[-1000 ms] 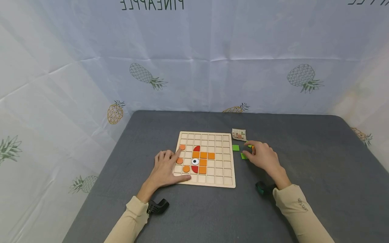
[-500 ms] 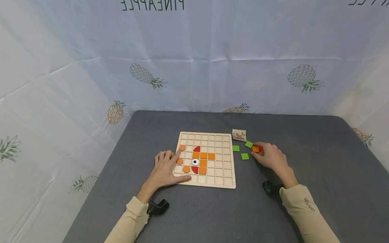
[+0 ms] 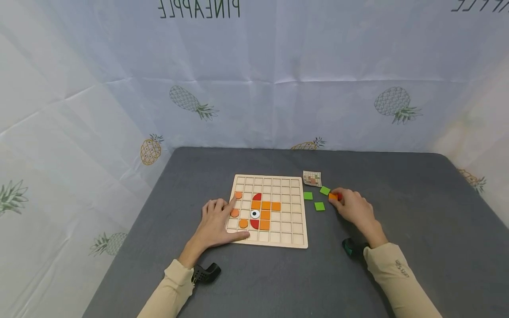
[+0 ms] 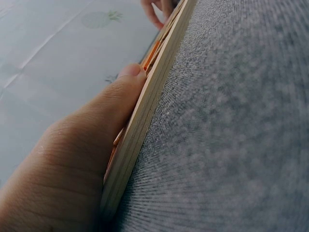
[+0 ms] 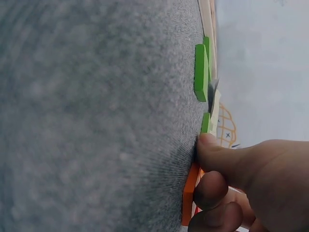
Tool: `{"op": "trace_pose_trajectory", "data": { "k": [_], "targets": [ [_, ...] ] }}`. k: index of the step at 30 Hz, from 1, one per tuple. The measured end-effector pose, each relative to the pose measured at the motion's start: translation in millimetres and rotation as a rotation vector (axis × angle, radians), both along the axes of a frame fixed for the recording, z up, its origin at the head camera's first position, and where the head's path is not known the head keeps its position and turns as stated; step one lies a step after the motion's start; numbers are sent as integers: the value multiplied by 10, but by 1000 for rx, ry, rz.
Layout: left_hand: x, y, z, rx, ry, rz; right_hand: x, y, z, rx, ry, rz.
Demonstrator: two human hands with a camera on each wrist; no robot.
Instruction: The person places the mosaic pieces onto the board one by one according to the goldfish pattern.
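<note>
My left hand point(image 3: 214, 224) lies spread along the left side of a wooden grid board point(image 3: 287, 216), its thumb resting on the near edge. In the left wrist view the thumb point(image 4: 128, 79) presses against the board's rim. My right hand point(image 3: 355, 210) is to the right of the board, pinching an orange square tile point(image 3: 333, 197) between thumb and fingers, low over the table. Just behind that tile, partly covered by the fingers, shows a red piece point(image 3: 339, 196). On the board are orange squares point(image 3: 265, 215), orange discs point(image 3: 243, 223), red quarter-round pieces point(image 3: 254, 224) and an eye disc point(image 3: 255, 213).
Three green square tiles point(image 3: 320, 206) lie between the board and my right hand. A small printed pattern card point(image 3: 312, 178) sits by the board's far right corner. The dark grey table point(image 3: 278, 282) ends at a pineapple-print curtain point(image 3: 278, 110).
My right hand has shifted right, from over the green tiles to the orange square tile, and its fingers have come together on it. My left hand stays put on the board.
</note>
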State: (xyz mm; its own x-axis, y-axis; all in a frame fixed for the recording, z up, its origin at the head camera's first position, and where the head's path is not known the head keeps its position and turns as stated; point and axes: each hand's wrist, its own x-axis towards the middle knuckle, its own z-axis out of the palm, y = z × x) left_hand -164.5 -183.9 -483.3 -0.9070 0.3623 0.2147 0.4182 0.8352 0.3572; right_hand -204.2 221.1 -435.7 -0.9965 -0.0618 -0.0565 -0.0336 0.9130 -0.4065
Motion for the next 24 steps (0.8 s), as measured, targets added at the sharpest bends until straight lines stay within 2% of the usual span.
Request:
{"op": "trace_pose_trajectory", "data": {
  "k": [13,24],
  "targets": [
    [23,-9,-7,2,5,11,59,-31,22,-14,20,13],
    [8,-1,-14,-11,-13,18,107,-165,126,-44,62,50]
  ]
}}
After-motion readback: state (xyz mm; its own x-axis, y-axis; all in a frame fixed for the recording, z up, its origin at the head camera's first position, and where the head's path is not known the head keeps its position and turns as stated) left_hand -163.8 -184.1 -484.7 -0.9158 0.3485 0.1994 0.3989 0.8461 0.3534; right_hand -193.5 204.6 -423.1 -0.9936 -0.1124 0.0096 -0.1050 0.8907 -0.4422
